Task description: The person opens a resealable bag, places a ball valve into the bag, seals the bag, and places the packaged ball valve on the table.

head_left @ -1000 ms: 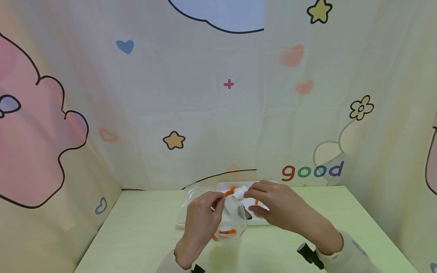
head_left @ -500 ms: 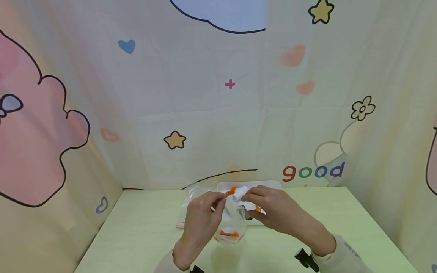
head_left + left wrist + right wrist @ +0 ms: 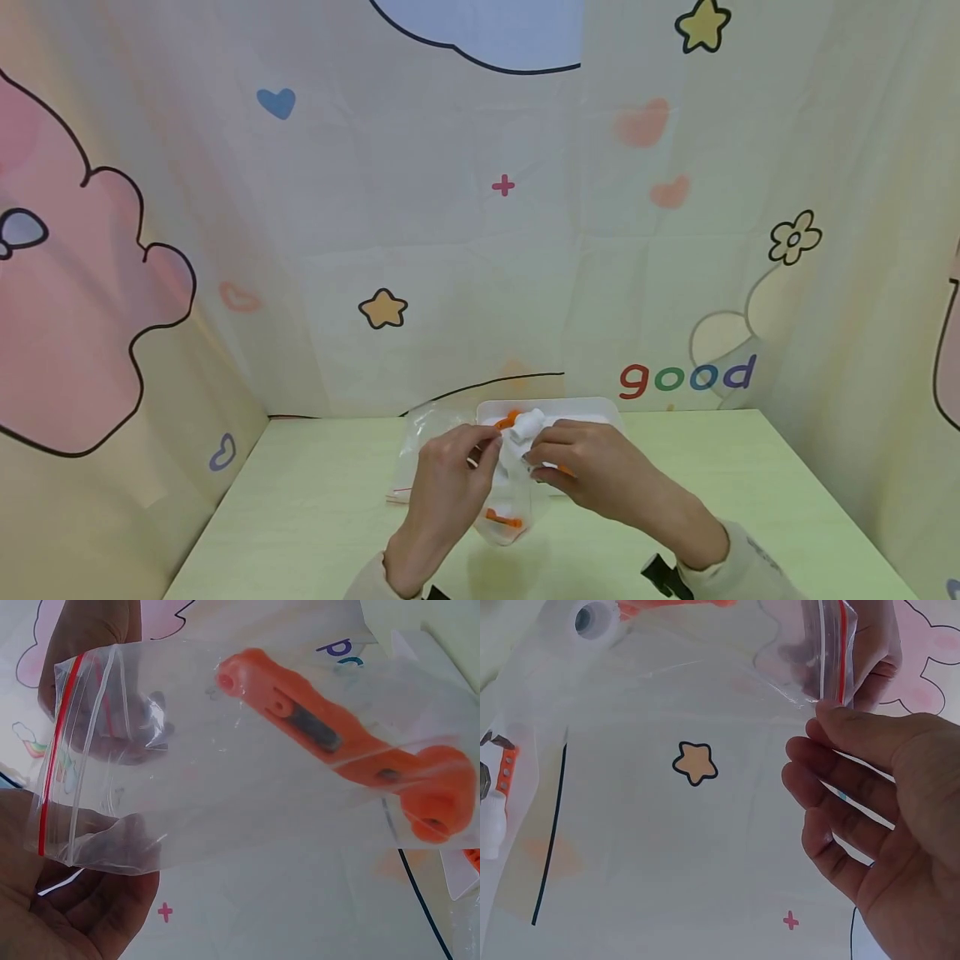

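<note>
A clear zip bag (image 3: 202,795) with a red line along its mouth hangs between my hands. Inside it lies an orange plastic part (image 3: 322,727) with a long slot and a rounded end. My left hand (image 3: 453,475) pinches one side of the bag's mouth with thumb and fingers. At the opposite mouth corner, my right hand (image 3: 900,787) has its thumb and index finger on the bag's edge, the other fingers loosely bent. The orange part shows low in the bag (image 3: 510,533) in the head view. Seen from above, the right fingertips are partly hidden.
Behind the hands stands a white tray (image 3: 581,407) with a white cylindrical piece (image 3: 527,425) and an orange piece (image 3: 507,419) in it. Another clear bag (image 3: 423,437) lies left of the tray. A patterned curtain (image 3: 450,208) rises behind the pale table (image 3: 322,500).
My right hand has come left and slightly down from over the tray to the bag's edge, its fingers closing together. The bag has dropped a little and its orange part has tilted.
</note>
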Demonstrator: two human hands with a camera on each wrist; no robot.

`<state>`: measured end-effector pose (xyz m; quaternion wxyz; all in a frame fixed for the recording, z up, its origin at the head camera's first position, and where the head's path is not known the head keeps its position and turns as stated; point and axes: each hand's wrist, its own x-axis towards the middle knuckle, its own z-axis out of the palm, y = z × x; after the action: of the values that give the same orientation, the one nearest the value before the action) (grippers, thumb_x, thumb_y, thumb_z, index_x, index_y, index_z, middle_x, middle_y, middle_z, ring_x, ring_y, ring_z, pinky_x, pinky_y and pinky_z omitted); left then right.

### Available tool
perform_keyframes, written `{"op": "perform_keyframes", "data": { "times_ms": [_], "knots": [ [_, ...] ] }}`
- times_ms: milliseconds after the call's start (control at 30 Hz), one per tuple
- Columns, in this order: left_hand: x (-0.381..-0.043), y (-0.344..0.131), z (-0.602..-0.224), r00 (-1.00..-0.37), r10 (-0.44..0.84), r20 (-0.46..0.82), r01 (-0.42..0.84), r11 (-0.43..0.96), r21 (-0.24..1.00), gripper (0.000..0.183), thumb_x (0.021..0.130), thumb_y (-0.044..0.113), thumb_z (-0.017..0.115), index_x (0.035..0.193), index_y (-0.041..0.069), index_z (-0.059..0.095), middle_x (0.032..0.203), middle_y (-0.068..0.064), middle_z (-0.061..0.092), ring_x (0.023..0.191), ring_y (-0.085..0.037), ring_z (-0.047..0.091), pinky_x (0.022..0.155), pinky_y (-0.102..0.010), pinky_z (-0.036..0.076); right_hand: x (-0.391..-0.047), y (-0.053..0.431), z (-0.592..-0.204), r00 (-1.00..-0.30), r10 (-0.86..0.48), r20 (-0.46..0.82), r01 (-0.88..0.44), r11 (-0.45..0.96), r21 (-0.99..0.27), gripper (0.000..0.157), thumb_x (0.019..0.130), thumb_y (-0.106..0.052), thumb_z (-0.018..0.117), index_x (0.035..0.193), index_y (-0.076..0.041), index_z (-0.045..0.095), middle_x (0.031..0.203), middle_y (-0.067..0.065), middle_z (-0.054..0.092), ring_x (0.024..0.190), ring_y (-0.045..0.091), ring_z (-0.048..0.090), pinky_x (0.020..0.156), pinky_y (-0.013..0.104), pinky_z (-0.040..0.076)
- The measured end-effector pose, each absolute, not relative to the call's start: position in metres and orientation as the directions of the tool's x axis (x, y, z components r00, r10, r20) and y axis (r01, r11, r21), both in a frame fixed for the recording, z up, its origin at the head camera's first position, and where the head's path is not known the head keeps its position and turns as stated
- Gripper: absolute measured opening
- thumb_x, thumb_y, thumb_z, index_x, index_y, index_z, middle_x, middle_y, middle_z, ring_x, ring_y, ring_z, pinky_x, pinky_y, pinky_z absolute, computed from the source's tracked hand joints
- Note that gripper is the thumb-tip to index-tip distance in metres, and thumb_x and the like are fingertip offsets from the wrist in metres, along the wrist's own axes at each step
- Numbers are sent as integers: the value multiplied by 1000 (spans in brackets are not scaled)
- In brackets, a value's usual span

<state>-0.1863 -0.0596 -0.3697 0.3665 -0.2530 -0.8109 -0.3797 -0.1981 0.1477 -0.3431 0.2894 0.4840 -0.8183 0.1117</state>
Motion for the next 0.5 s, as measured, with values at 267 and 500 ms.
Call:
{"op": "perform_keyframes", "data": {
  "times_ms": [267,500],
  "knots": [
    [-186,-60,-370,-587,155,795,696,598,398,14,78,-5,75,82,8,72,75,1,71,62,-2,62,56,-8,45,-197,146,-344,-349,-733,584,-863,494,104,17,76,-13,82,89,-18,72,85,-11,69,76,5,62,72,20,54],
    [-185,-63,-368,-599,169,783,708,568,419,13,80,-4,74,83,9,72,74,4,70,62,0,60,55,-8,45,-197,148,-346,-327,-727,603,-883,463,79,19,76,-11,82,91,-19,71,87,-11,69,77,4,62,71,19,53]
  ]
}}
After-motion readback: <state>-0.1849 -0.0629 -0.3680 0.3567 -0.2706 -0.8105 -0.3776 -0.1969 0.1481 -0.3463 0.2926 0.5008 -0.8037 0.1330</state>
